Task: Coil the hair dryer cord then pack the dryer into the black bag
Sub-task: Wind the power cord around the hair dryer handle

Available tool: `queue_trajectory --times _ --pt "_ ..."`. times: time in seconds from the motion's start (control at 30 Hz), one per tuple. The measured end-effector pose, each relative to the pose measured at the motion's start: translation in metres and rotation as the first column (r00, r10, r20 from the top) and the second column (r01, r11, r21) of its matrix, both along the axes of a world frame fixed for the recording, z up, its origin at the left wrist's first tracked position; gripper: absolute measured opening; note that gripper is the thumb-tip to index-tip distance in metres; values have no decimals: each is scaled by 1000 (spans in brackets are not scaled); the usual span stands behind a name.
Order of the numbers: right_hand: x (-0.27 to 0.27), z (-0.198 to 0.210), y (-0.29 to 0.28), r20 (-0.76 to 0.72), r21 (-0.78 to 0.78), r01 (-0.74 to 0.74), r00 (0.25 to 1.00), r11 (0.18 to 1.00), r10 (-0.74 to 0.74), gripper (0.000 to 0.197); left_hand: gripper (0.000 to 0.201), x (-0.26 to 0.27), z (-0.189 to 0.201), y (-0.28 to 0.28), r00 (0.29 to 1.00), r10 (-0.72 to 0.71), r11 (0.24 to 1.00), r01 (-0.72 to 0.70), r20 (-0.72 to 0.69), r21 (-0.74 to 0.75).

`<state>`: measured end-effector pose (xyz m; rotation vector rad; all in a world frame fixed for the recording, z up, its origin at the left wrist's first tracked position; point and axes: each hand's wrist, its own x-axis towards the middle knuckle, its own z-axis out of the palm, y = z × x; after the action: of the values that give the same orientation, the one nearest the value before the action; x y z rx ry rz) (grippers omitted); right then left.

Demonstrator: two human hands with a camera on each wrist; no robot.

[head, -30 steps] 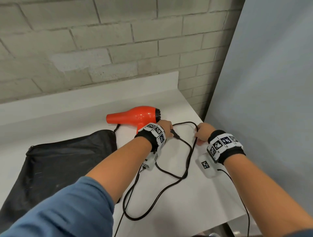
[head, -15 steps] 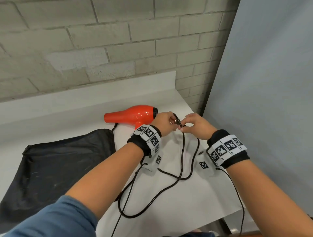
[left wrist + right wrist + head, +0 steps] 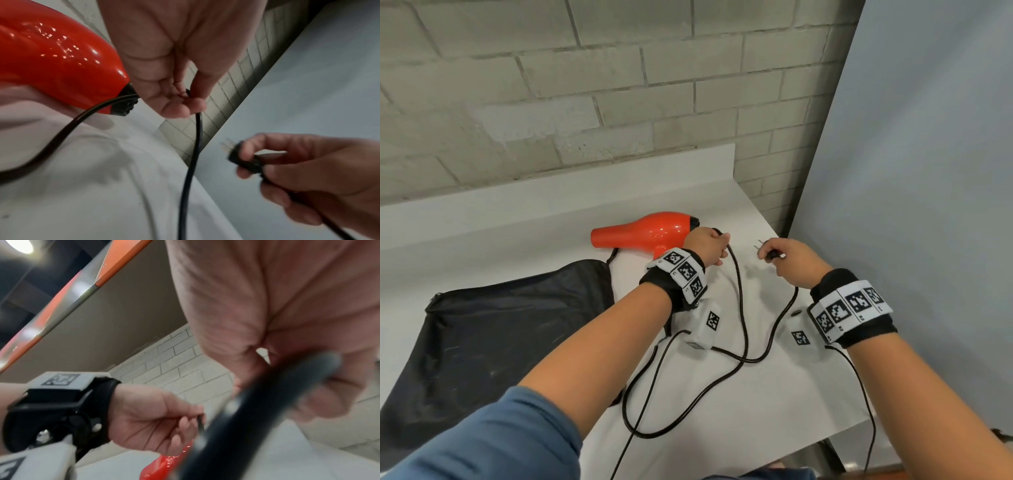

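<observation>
**A:** Where is the glossy orange-red plastic hair dryer (image 3: 650, 231)?

**B:** It lies on its side on the white table (image 3: 722, 428), close to the pale brick wall (image 3: 585, 85), with its narrow nozzle pointing away from the hands.

**A:** And the hands?

**B:** The left hand (image 3: 707, 246) is just beside the dryer's dark rear end. Its thumb and fingertips (image 3: 176, 108) pinch the thin black power cord (image 3: 739, 308), which hangs down from that pinch. The right hand (image 3: 789, 262) is a little farther from the dryer, apart from the left one. Its curled fingers (image 3: 267, 146) clamp the black plug (image 3: 244, 160), metal prongs pointing back toward the dryer.

**A:** How does the cord run?

**B:** From both hands it drops to the table and lies in loose, crossing loops on the side of the dryer nearest the person. It is not gathered into a coil.

**A:** The bag?

**B:** The flat black fabric bag (image 3: 493, 335) lies on the table in front of the dryer's nozzle end, nearer the person, under the left forearm. I cannot tell whether its mouth is open.

**A:** Anything else?

**B:** A grey panel (image 3: 911, 205) stands beyond the right hand, far side from the dryer.
</observation>
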<state>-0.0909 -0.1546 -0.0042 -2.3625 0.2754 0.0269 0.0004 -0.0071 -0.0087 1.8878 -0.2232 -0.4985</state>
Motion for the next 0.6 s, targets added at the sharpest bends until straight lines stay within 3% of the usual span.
queue_trajectory --times 0.17,0.27,0.37,0.5,0.6 --pt "-20 4 -24 92 9 260 961 965 -260 28 26 2 -7 -2 990 -42 995 53 -136 83" --pt "-25 10 -25 167 230 246 943 942 -287 17 22 -8 3 -1 967 -134 971 172 -216 167" --pt "-24 18 -17 176 456 192 938 869 -299 14 39 -25 17 3 925 -358 886 379 -123 266" --pt "-15 25 0 194 635 67 950 769 -243 24 41 -55 26 6 889 -447 888 455 -101 68" --pt "-4 27 16 186 634 -9 972 774 -141 28 22 -64 29 15 910 -408 913 404 -74 -63"
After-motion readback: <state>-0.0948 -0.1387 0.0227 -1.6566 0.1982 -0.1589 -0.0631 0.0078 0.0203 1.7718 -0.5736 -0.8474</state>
